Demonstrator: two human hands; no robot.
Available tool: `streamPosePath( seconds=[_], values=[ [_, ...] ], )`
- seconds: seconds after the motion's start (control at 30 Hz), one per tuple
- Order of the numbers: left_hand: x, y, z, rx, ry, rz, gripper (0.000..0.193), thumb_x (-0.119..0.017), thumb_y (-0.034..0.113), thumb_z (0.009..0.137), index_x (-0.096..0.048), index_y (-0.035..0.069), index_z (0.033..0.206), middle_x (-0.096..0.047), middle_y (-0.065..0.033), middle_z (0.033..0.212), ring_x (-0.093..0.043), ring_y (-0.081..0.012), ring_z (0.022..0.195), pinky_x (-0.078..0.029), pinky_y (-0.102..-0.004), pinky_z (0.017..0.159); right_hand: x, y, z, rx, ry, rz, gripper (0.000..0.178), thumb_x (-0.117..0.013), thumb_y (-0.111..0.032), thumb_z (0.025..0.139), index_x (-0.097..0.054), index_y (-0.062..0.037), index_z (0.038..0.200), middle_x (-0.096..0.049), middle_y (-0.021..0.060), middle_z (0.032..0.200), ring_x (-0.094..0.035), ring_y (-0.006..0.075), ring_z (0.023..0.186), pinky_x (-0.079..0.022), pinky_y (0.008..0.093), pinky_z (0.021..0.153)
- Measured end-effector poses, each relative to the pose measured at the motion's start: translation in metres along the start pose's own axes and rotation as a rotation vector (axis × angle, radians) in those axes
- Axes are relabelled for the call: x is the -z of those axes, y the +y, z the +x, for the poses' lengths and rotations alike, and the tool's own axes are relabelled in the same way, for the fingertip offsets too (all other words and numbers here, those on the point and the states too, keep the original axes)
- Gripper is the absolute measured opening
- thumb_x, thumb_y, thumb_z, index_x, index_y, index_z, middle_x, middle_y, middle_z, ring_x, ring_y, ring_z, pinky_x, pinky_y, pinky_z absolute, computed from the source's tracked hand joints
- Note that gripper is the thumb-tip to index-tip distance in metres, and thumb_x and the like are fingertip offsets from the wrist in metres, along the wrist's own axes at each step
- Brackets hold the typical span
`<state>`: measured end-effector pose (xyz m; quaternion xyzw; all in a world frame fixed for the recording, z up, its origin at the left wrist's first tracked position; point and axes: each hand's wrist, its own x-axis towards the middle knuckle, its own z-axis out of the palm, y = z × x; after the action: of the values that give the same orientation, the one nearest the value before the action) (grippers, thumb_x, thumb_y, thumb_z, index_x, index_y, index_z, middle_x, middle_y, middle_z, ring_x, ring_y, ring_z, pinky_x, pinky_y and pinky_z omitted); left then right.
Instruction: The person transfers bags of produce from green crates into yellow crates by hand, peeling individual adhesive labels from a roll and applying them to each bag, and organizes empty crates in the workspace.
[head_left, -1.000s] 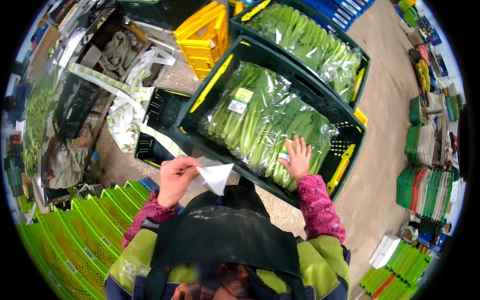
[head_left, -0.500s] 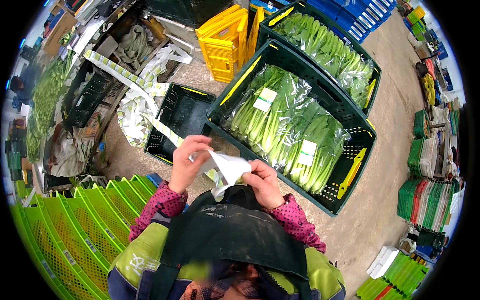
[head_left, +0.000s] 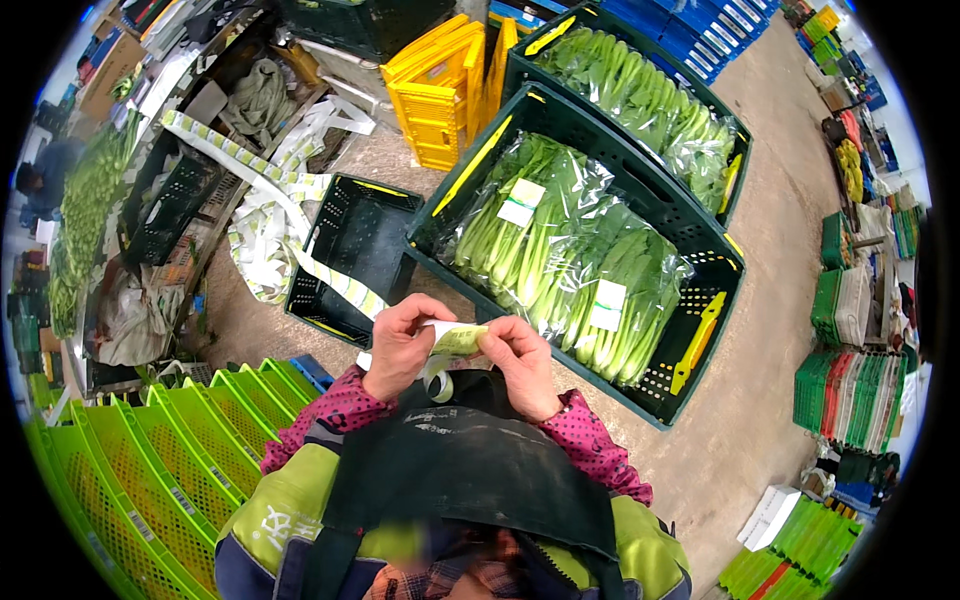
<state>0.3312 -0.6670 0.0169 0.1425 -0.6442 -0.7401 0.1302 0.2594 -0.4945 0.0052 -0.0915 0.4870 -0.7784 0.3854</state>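
Observation:
Between my hands is a strip of labels (head_left: 455, 338), its white backing curling down below the fingers. My left hand (head_left: 402, 350) grips the strip, which trails away to the upper left across a small dark crate (head_left: 352, 240). The fingertips of my right hand (head_left: 520, 365) pinch a green-and-white label at the strip's right end; whether it has come off the backing I cannot tell. Just beyond my hands, a dark green crate (head_left: 640, 400) holds bagged leafy greens (head_left: 520, 240). Two of these bags bear a label (head_left: 607, 305).
A second crate of bagged greens (head_left: 650, 90) stands behind the first. Loose label strips (head_left: 265, 250) lie heaped at the left. Yellow crates (head_left: 435, 95) are folded at the back. Light green crates (head_left: 170, 450) line the lower left, and stacked crates (head_left: 850, 400) stand far right.
My hands have moved slightly down and right. The strip's wide white backing has turned, and a green printed label now faces up between my fingers.

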Motion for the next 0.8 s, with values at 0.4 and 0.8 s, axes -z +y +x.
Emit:
streamPosePath(
  seconds=[0.4, 0.8],
  values=[
    [0.013, -0.017, -0.012, 0.11, 0.08, 0.211, 0.004, -0.06, -0.004, 0.086, -0.062, -0.003, 0.089, -0.063, -0.001, 0.079, -0.058, -0.0039, 0.075, -0.047, -0.0199, 0.064, -0.004, 0.013, 0.011, 0.048, 0.056, -0.123, 0.014, -0.068, -0.007, 0.089, -0.064, 0.0015, 0.1, -0.066, 0.0031, 0.091, -0.061, 0.008, 0.077, -0.051, 0.0218, 0.069],
    [0.011, -0.048, -0.003, 0.234, 0.165, 0.084, 0.014, -0.07, 0.008, 0.083, -0.065, -0.002, 0.091, -0.065, -0.0004, 0.084, -0.057, -0.0048, 0.076, -0.046, -0.0206, 0.066, -0.007, 0.042, 0.023, -0.033, 0.224, -0.395, 0.028, -0.064, -0.007, 0.091, -0.061, 0.004, 0.116, -0.067, 0.0036, 0.089, -0.059, 0.0064, 0.075, -0.049, 0.0208, 0.069]
  ],
)
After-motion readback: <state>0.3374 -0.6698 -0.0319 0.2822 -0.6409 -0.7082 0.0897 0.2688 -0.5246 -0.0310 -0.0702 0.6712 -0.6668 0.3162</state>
